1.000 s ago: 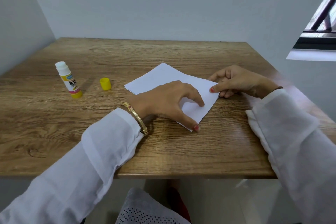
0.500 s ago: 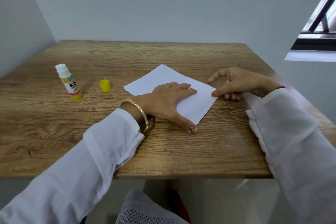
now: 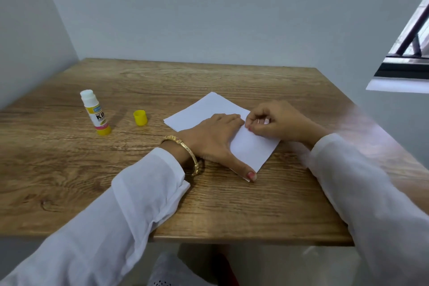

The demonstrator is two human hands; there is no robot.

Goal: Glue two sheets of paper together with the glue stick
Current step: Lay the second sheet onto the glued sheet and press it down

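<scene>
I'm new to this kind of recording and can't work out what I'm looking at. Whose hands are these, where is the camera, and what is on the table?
There is no machine here: a person in white sleeves works with bare hands. The single picture comes from a camera worn on their head, looking forward and down, so the arms reach in from the bottom. On the wooden table lies white paper. The left hand lies flat on it, thumb near the closest corner. The right hand is curled, its fingertips on the sheet beside the left hand's. Neither hand holds anything up. Further left stands the glue stick, uncapped, with its yellow cap on the table beside it, apart.
</scene>
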